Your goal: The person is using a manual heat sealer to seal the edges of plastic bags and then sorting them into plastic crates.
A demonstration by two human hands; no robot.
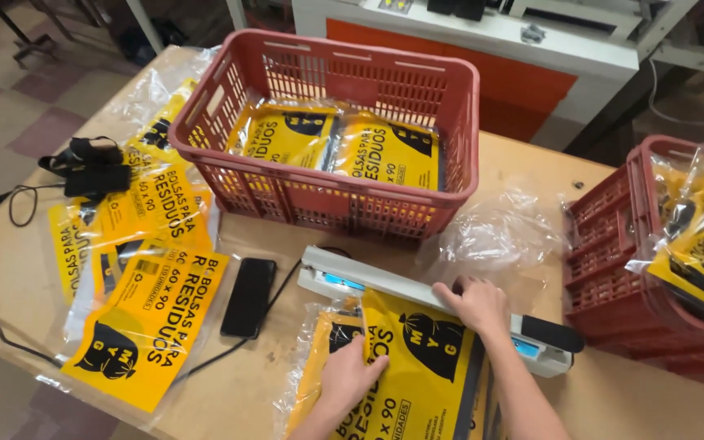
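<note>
1. Head view: our right hand [476, 303] presses flat, fingers together, on the white bar sealer [417, 303] near the table's [531, 183] front edge, clamping the yellow packet [413, 367].
2. Our left hand [350, 376] lies spread on that packet, steadying it.
3. Sealed yellow packets fill the red crate [327, 195] at the back; loose yellow sleeves [152, 314] lie at the left edge.

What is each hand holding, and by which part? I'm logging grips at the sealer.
Neither hand grips anything: left hand lies flat on the yellow packet, near its middle; right hand presses the sealer bar.
</note>
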